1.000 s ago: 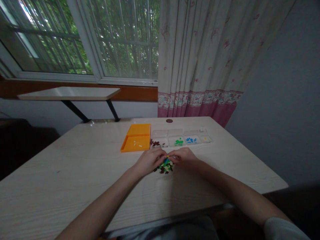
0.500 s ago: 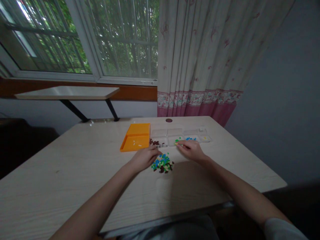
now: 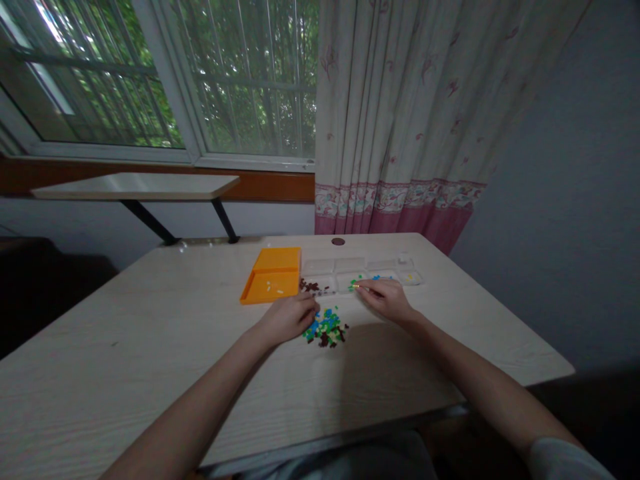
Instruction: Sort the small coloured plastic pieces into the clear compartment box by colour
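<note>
Coloured pieces (image 3: 325,328), blue, green, cream and dark brown, lie in a loose heap on the pale table (image 3: 150,347), just below the middle of the frame in the head view; the left hand (image 3: 289,316) rests at the heap's upper left edge, its fingers curled, and whether it has hold of anything I cannot tell; the right hand (image 3: 383,298), right of centre, has thumb and fingertips closed together on a tiny yellow piece (image 3: 357,286), over the near part of a clear compartment box (image 3: 327,265); in that box, from left to right, are brown pieces (image 3: 310,286), green pieces partly behind the fingertips, blue pieces (image 3: 379,277) partly behind the hand, and a little yellow at the right end; left of it sits an open orange case (image 3: 273,258), with a few white pieces (image 3: 269,287) in its near half.
</note>
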### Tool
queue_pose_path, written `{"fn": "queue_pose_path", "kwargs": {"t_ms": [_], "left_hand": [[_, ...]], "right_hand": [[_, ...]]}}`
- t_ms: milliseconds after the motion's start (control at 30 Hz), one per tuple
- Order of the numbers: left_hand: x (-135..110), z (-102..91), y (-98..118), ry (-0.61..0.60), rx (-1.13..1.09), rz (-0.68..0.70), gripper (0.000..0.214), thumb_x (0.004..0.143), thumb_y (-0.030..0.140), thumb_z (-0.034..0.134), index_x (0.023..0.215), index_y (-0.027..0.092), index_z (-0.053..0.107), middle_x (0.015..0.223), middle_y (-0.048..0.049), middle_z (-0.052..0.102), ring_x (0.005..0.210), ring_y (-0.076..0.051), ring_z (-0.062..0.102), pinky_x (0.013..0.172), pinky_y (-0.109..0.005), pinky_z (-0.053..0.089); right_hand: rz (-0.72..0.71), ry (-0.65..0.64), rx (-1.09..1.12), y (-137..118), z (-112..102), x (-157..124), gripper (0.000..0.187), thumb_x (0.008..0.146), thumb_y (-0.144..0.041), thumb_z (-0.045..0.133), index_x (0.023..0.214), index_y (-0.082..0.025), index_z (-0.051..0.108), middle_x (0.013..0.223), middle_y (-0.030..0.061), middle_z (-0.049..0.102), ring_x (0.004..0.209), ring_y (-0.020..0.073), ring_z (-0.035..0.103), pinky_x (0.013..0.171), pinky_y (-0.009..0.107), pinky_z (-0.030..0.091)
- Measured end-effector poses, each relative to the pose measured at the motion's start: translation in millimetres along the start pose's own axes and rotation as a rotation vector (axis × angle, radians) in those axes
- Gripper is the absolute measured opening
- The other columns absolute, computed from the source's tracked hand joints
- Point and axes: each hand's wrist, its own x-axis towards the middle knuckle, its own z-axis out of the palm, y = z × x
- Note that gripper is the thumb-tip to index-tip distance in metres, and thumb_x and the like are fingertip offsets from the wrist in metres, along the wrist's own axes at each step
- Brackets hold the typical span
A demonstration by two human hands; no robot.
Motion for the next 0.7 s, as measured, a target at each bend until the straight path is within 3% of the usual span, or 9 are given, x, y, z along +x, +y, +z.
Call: {"fn": "queue_pose_path", "kwargs": {"t_ms": [133,300,433,567,700], "left_hand": [[0,-0.7,2,-0.002,0.032,-0.02,0.021,0.083,0.024,0.038,0.09,0.02,0.057,0.088,-0.0037,0.056,0.079,-0.015,0.055,0.068,-0.023,0.042],[0,-0.4,2,-0.008,0.062,-0.02,0.018,0.083,0.023,0.038,0.085,0.02,0.056,0.084,-0.0036,0.056,0.076,-0.016,0.055,0.064,-0.024,0.041],[1,0.3,1,-0.008,0.06,-0.008,0.018,0.082,0.02,0.038,0.086,0.019,0.056,0.083,-0.0038,0.056,0.077,-0.015,0.054,0.067,-0.023,0.041],[1,-0.8,1,-0.004,0.045,-0.001,0.019,0.082,0.019,0.038,0.088,0.019,0.056,0.085,-0.004,0.056,0.077,-0.016,0.055,0.066,-0.024,0.041],[0,-1.7,2,0.015,0.034,-0.028,0.02,0.081,0.019,0.039,0.09,0.02,0.057,0.087,-0.0042,0.057,0.079,-0.016,0.055,0.067,-0.024,0.041]], "right_hand": [[0.055,-0.109,-0.15,24,-22,8,0.032,0.085,-0.036,0.04,0.093,-0.021,0.067,0.084,0.0049,0.069,0.069,0.0138,0.062,0.067,0.023,0.041],[0.375,-0.372,-0.414,84,-60,9,0.028,0.08,-0.037,0.046,0.095,-0.023,0.066,0.079,0.0049,0.069,0.07,0.0167,0.061,0.061,0.023,0.039],[0.56,-0.515,-0.49,119,-66,-3,0.024,0.076,-0.032,0.05,0.088,-0.021,0.068,0.083,0.0075,0.068,0.076,0.0174,0.061,0.062,0.023,0.039],[0.623,-0.538,-0.483,129,-62,-9,0.026,0.076,-0.031,0.048,0.09,-0.02,0.068,0.086,0.0094,0.068,0.077,0.0178,0.062,0.062,0.024,0.039],[0.581,-0.488,-0.471,124,-63,-4,0.028,0.079,-0.031,0.044,0.091,-0.02,0.067,0.087,0.0094,0.068,0.079,0.0188,0.062,0.064,0.024,0.039]]}}
